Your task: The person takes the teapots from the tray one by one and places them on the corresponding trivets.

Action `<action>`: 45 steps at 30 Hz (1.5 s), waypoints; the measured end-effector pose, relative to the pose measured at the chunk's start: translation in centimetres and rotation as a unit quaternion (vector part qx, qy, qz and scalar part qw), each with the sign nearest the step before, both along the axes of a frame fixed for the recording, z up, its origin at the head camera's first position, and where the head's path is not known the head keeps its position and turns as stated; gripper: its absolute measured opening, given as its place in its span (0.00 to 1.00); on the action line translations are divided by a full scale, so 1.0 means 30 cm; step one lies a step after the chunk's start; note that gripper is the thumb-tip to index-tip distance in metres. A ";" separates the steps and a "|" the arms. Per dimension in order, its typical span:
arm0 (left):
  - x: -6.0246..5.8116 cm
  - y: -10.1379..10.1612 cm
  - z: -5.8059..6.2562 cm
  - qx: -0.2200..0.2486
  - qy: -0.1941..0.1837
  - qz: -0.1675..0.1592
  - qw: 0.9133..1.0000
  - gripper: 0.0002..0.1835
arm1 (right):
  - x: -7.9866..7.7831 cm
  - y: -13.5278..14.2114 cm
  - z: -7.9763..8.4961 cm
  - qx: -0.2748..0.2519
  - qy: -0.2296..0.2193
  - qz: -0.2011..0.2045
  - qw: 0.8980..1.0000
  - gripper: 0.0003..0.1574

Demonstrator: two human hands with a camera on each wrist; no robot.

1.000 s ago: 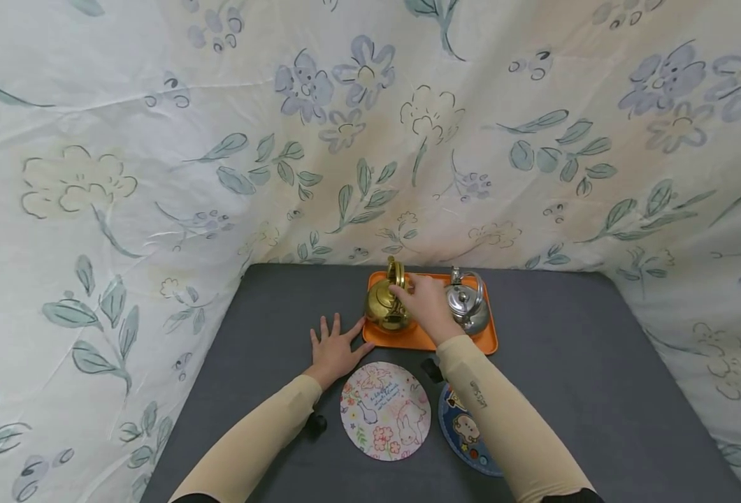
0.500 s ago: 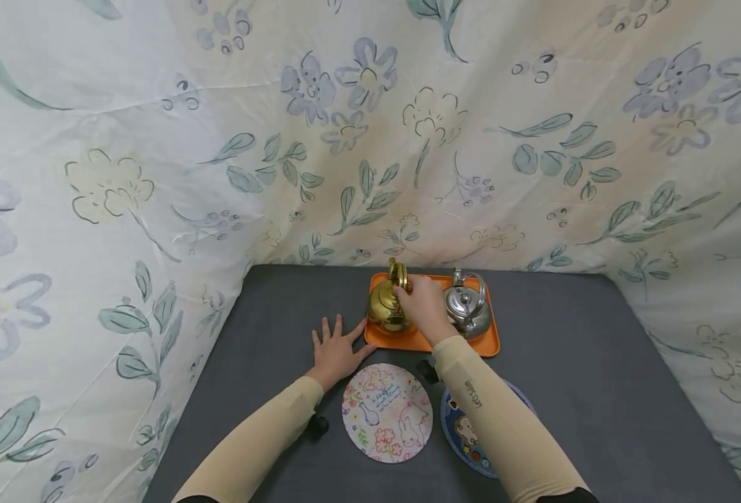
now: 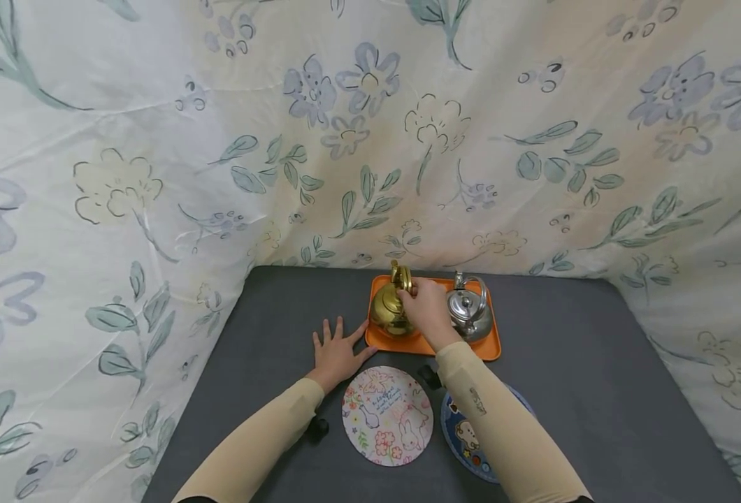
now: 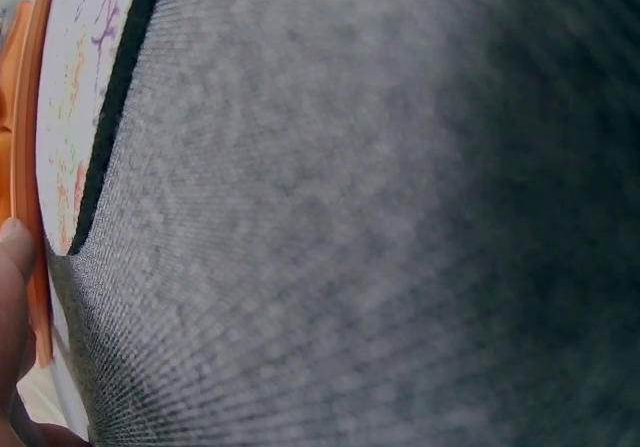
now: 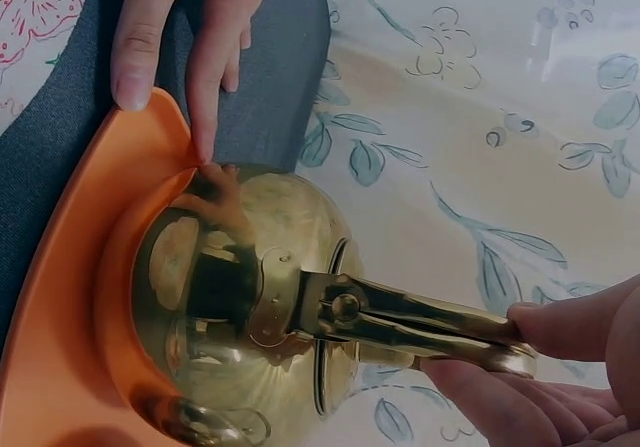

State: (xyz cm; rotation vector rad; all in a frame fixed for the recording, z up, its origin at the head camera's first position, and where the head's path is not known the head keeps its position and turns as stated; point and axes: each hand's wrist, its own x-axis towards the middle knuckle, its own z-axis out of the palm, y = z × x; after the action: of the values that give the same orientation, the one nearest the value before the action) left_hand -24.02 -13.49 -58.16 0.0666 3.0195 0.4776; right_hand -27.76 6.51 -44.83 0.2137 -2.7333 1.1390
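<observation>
A shiny gold kettle [image 3: 386, 311] sits at the left end of an orange tray [image 3: 419, 344]. My right hand [image 3: 430, 311] pinches its raised handle between thumb and fingers, as the right wrist view shows with the kettle's handle [image 5: 420, 317]. At the tray's left front corner, my left hand [image 3: 337, 355] lies with fingers spread, thumb and index fingertip touching the rim. A silver kettle [image 3: 470, 312] with an upright handle stands on the tray's right side, just past my right hand. The left wrist view catches only part of the left hand [image 4: 12, 307] by the tray edge [image 4: 30, 117].
In front of the tray lies a round pink-and-white mat [image 3: 387, 416] with rabbit drawings. A round blue mat [image 3: 465, 440] is partly covered by the right sleeve [image 3: 496, 412]. All stand on a dark grey table [image 3: 572, 363], with a floral cloth [image 3: 433, 175] hanging behind it.
</observation>
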 end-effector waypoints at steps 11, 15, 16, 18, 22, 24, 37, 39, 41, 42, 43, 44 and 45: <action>0.013 -0.003 0.000 -0.004 0.004 0.003 1.000 0.39 | 0.058 0.009 0.034 0.003 0.052 0.013 0.999 0.18; 0.020 0.001 0.003 -0.001 0.002 0.001 1.000 0.39 | 0.089 0.017 0.046 0.002 0.048 0.014 0.999 0.17; 0.021 0.001 0.004 0.000 0.002 0.000 1.000 0.39 | 0.094 0.019 0.050 0.001 0.045 0.013 0.999 0.16; 0.021 0.002 0.005 0.001 0.006 -0.001 1.000 0.39 | 0.105 0.023 0.057 0.001 0.043 0.012 0.999 0.16; 0.019 0.000 0.006 0.008 0.012 -0.003 1.000 0.39 | 0.128 0.032 0.073 -0.008 0.044 0.014 0.999 0.16; 0.017 -0.001 0.006 0.008 0.009 -0.003 1.000 0.39 | 0.141 0.036 0.082 -0.013 0.046 0.014 0.999 0.16; 0.013 -0.003 0.012 -0.005 0.007 -0.001 1.000 0.40 | 0.231 0.051 0.129 -0.012 0.037 0.028 0.999 0.18; 0.013 -0.001 0.011 -0.009 0.005 0.000 1.000 0.40 | 0.248 0.054 0.134 -0.014 0.041 0.029 0.999 0.18; 0.013 0.000 0.010 -0.009 0.006 0.000 1.000 0.40 | 0.262 0.058 0.135 -0.018 0.045 0.029 0.998 0.18; 0.012 0.000 0.008 -0.010 0.005 0.000 1.000 0.40 | 0.269 0.060 0.136 -0.022 0.045 0.028 0.998 0.18; 0.012 0.001 0.007 -0.010 0.006 0.000 1.000 0.40 | 0.275 0.062 0.137 -0.025 0.046 0.028 0.998 0.18; 0.012 0.001 0.005 -0.010 0.006 0.000 1.000 0.40 | 0.281 0.063 0.138 -0.028 0.046 0.026 0.998 0.18; 0.012 0.002 0.004 -0.008 0.007 0.000 1.000 0.39 | 0.287 0.065 0.137 -0.029 0.045 0.026 0.998 0.18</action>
State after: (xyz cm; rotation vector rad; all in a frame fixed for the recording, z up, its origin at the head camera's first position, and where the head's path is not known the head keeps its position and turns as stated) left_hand -23.67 -13.43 -58.05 0.0687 3.0359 0.4536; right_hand -19.15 8.46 -40.72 0.3216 -2.6260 1.1898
